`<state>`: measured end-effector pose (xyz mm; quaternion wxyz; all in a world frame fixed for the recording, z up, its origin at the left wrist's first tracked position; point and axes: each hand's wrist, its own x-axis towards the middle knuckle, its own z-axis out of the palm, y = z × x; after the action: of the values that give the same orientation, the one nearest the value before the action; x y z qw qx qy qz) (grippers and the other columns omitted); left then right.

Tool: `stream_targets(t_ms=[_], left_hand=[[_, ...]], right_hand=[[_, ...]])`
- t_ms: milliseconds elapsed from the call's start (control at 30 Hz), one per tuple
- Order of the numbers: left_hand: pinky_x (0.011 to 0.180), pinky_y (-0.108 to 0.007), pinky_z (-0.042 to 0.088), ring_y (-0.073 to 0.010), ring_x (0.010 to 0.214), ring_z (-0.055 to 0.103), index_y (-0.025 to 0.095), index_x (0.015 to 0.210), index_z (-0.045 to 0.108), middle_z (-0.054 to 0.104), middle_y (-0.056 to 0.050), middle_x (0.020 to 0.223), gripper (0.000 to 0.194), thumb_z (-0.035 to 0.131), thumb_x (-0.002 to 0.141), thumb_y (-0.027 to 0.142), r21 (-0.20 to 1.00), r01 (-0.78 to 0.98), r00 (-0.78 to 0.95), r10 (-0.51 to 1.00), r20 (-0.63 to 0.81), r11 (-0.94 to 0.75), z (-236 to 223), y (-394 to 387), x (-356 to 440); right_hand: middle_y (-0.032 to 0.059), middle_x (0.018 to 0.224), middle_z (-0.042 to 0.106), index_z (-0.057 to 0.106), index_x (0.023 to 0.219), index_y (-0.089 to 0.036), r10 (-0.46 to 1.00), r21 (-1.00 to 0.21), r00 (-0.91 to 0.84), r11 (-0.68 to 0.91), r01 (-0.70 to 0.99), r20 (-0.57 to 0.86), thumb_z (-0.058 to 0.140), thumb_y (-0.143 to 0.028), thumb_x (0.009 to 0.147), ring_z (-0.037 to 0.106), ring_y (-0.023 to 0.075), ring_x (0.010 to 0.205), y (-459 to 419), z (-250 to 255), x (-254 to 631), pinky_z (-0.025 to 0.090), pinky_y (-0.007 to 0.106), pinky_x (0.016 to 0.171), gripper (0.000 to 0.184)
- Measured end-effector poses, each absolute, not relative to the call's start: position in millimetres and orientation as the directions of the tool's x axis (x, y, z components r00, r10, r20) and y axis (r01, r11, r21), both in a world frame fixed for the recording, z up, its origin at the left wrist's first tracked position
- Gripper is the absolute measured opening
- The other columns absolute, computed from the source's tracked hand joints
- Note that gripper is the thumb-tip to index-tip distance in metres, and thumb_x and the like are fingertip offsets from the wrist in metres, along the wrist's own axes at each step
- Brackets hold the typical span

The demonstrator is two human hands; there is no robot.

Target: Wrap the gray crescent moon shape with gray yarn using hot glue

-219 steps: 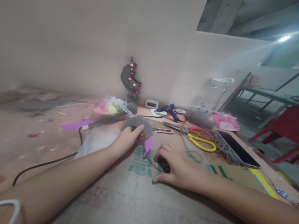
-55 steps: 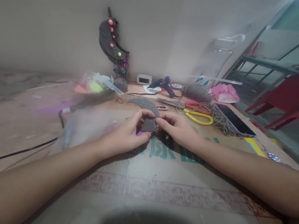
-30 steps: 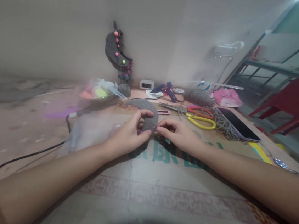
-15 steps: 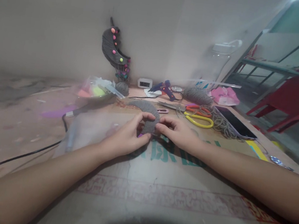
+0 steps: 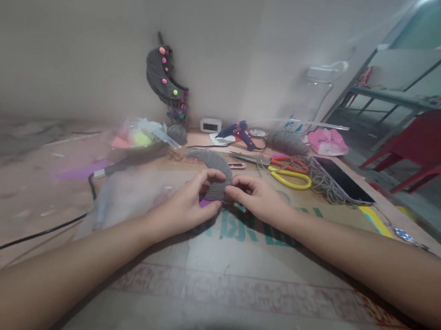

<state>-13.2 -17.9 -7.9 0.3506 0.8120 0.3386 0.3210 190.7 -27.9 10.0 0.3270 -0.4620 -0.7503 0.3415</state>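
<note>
Between my hands is a grey yarn-wrapped crescent (image 5: 215, 165), its tip curving up and to the left, with a bit of purple showing at its lower end. My left hand (image 5: 190, 199) grips it from the left, fingers over the inner curve and thumb near the bottom. From the right, my right hand (image 5: 256, 196) pinches the crescent's outer edge with thumb and forefinger. Whether a yarn end lies in that pinch is too blurred to see. Just behind the crescent lies a small pink cutter (image 5: 237, 166).
Printed cardboard (image 5: 231, 292) covers the tabletop. Scissors (image 5: 290, 178), a glue gun (image 5: 239, 133), grey yarn (image 5: 288, 142) and a phone (image 5: 343, 180) lie behind and right. A bowl (image 5: 136, 140) stands left, near a black cable (image 5: 32, 234). A decorated crescent (image 5: 162, 77) hangs on the wall.
The view has shifted slightly, so the background sits a little lower and further left. Both hands keep their hold on the crescent, with hardly any change in their fingers.
</note>
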Motion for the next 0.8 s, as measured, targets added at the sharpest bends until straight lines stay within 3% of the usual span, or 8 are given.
stream_targets(t_ms=[167,433,633,800], left_hand=[[0.090,-0.035,0.044,-0.0182,0.099,0.054,0.027,0.127,0.043,0.055,-0.005,0.123,0.046,0.063,0.085,0.026,0.804,0.312,0.574,0.775,0.265,-0.506,-7.4,-18.0,-13.9],[0.078,-0.031,0.044,-0.0150,0.084,0.052,0.026,0.125,0.047,0.057,-0.004,0.114,0.036,0.056,0.091,0.028,0.782,0.322,0.561,0.773,0.296,-0.533,-6.9,-17.6,-13.7],[0.081,-0.032,0.046,-0.0161,0.091,0.056,0.026,0.131,0.043,0.057,-0.006,0.117,0.048,0.060,0.086,0.022,0.817,0.287,0.581,0.769,0.267,-0.500,-8.4,-17.6,-15.4],[0.073,-0.029,0.047,-0.0124,0.080,0.056,0.027,0.135,0.040,0.055,-0.006,0.112,0.049,0.057,0.090,0.027,0.890,0.193,0.574,0.784,0.238,-0.412,-8.3,-18.5,-14.3]], right_hand=[[-0.0026,0.066,0.050,0.055,0.070,-0.018,0.917,-0.824,-0.352,0.343,0.451,0.189,0.055,-0.038,0.088,0.045,0.0118,0.063,-27.8,10.9,190.8,0.035,0.025,0.059,0.027],[-0.0018,0.067,0.052,0.057,0.072,-0.018,0.914,-0.834,-0.373,0.327,0.445,0.159,0.055,-0.042,0.088,0.047,0.0125,0.064,-27.9,12.0,191.0,0.036,0.026,0.059,0.029],[-0.0036,0.062,0.046,0.052,0.067,-0.019,0.916,-0.839,-0.378,0.310,0.448,0.137,0.054,-0.041,0.087,0.042,0.0112,0.060,-26.7,10.6,190.5,0.034,0.025,0.057,0.030],[-0.0039,0.062,0.046,0.051,0.069,-0.020,0.934,-0.879,-0.303,0.300,0.370,0.191,0.055,-0.044,0.087,0.042,0.0109,0.058,-26.8,11.2,191.5,0.033,0.025,0.054,0.030]])
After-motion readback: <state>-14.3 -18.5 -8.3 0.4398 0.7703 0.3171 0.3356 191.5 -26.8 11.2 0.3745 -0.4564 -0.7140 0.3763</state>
